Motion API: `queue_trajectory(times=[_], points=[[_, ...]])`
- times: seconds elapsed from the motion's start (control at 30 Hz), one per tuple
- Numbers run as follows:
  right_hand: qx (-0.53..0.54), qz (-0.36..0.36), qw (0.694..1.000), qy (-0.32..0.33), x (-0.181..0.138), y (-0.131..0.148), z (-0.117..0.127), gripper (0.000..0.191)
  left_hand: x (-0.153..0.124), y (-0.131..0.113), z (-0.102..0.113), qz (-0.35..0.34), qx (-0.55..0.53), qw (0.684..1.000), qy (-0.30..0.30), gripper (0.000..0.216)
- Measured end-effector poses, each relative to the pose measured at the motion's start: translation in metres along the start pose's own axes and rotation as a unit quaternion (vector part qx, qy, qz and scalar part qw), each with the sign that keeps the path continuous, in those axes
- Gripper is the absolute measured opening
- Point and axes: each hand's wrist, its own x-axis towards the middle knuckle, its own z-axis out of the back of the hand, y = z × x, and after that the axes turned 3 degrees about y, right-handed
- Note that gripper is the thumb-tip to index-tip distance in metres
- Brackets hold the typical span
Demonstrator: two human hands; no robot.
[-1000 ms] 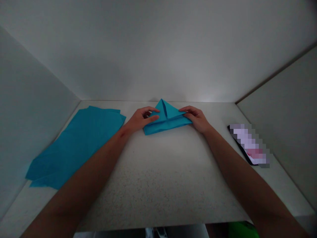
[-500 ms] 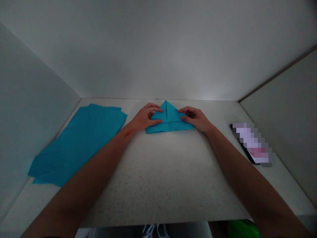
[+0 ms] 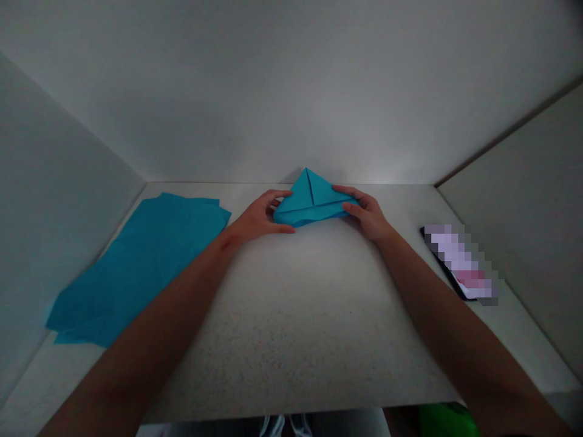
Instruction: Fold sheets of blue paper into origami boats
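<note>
A sheet of blue paper [image 3: 312,197], folded to a triangle with a band along its lower side, is raised and tilted near the back of the table. At its left corner is my left hand [image 3: 266,213], with the fingertips on the sloping edge and the thumb stretched along below the band. My right hand [image 3: 367,212] grips the right corner, thumb on the front of the band and fingers along the upper edge. The underside of the paper is hidden.
Several blue paper sheets [image 3: 141,267] lie in a loose stack on the left, partly behind my left forearm. A phone [image 3: 455,264] with a blurred screen rests on the right. White walls [image 3: 291,91] enclose the white table [image 3: 291,328] at the back and sides.
The folded paper has come up off the table and turned slightly, its right end higher. My right hand has moved up with it, and my left thumb has slipped from its front to below it.
</note>
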Motion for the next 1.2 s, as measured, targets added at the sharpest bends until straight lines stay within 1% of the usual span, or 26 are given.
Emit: queue_trajectory(times=[0.07, 0.13, 0.17, 0.3, 0.33, 0.37, 0.47, 0.53, 0.57, 0.63, 0.73, 0.77, 0.83, 0.93, 1.0, 1.07, 1.2], points=[[-0.001, -0.006, 1.000, 0.007, -0.002, 0.000, 0.001, 0.078, 0.000, 0.002, 0.000, -0.019, 0.017, 1.000, 0.001, 0.090], [-0.014, -0.011, 1.000, 0.013, -0.004, 0.002, 0.001, 0.084, 0.000, 0.005, 0.000, -0.030, 0.031, 0.999, 0.002, 0.081], [-0.021, -0.013, 1.000, 0.018, -0.005, 0.003, 0.000, 0.086, 0.000, 0.007, 0.000, -0.035, 0.037, 0.999, 0.001, 0.080], [-0.044, -0.007, 0.999, 0.031, -0.006, 0.006, -0.001, 0.089, 0.001, 0.009, 0.000, -0.059, 0.065, 0.996, -0.003, 0.093], [-0.049, -0.002, 0.998, 0.031, -0.005, 0.006, -0.002, 0.087, 0.001, 0.008, 0.000, -0.058, 0.067, 0.996, -0.006, 0.092], [-0.052, 0.004, 0.998, 0.029, -0.005, 0.006, -0.002, 0.083, 0.002, 0.007, 0.000, -0.051, 0.065, 0.997, -0.010, 0.086], [-0.055, 0.013, 0.998, 0.023, -0.002, 0.005, -0.004, 0.067, 0.003, 0.004, -0.002, -0.009, 0.040, 0.999, -0.031, 0.057], [-0.057, 0.011, 0.998, 0.022, -0.001, 0.004, -0.005, 0.054, 0.004, 0.002, -0.002, 0.008, 0.028, 0.998, -0.047, 0.045], [-0.060, 0.010, 0.998, 0.022, 0.000, 0.005, -0.005, 0.048, 0.004, 0.001, -0.002, 0.008, 0.028, 0.998, -0.056, 0.044], [-0.067, 0.007, 0.998, 0.016, 0.001, 0.005, -0.006, 0.041, 0.003, 0.000, -0.003, 0.003, 0.034, 0.997, -0.065, 0.049], [-0.060, -0.017, 0.998, 0.009, 0.001, 0.004, -0.007, 0.047, 0.003, -0.001, -0.004, -0.012, 0.050, 0.997, -0.063, 0.063], [-0.054, -0.027, 0.998, 0.008, 0.000, 0.004, -0.008, 0.050, 0.003, -0.002, -0.005, -0.017, 0.054, 0.996, -0.063, 0.062], [-0.045, -0.043, 0.998, 0.003, 0.000, 0.003, -0.008, 0.056, 0.003, -0.002, -0.005, -0.016, 0.056, 0.996, -0.066, 0.053], [-0.044, -0.045, 0.998, -0.020, 0.001, 0.002, -0.009, 0.060, 0.005, 0.000, -0.005, 0.015, 0.041, 0.996, -0.080, 0.042], [-0.042, -0.026, 0.998, -0.035, 0.002, 0.003, -0.009, 0.061, 0.007, 0.001, -0.004, 0.034, 0.024, 0.995, -0.092, 0.042], [-0.037, -0.008, 0.998, -0.041, 0.003, 0.004, -0.009, 0.064, 0.009, 0.004, -0.003, 0.038, 0.003, 0.994, -0.100, 0.043], [-0.018, -0.019, 0.999, -0.037, 0.002, 0.005, -0.009, 0.071, 0.011, 0.008, -0.004, 0.008, -0.033, 0.991, -0.132, 0.045]])
